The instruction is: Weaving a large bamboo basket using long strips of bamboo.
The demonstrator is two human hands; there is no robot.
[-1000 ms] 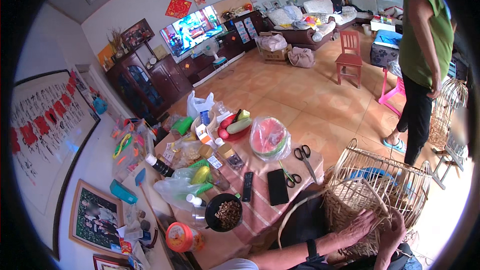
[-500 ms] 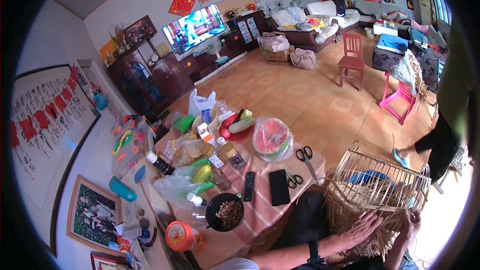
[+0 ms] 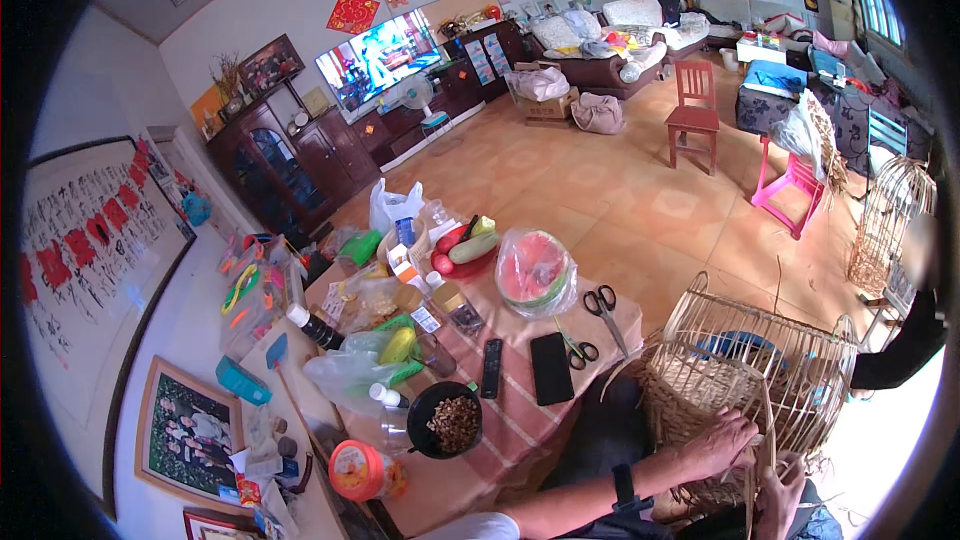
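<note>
Orange tiled floor [image 3: 545, 170] lies toward one o'clock; at four, left hand [image 3: 722, 446] touches tan woven basket [image 3: 685, 400], right hand [image 3: 782, 492] its flat strip [image 3: 767, 412], grips I cannot tell

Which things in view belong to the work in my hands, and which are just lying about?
Apparently in the work:
tan woven-strip basket
long narrow tan strip

Apparently lying about:
black rectangular phone
slim black remote control
plastic-wrapped cut red watermelon
large black-handled metal scissors, possibly a tool
</note>
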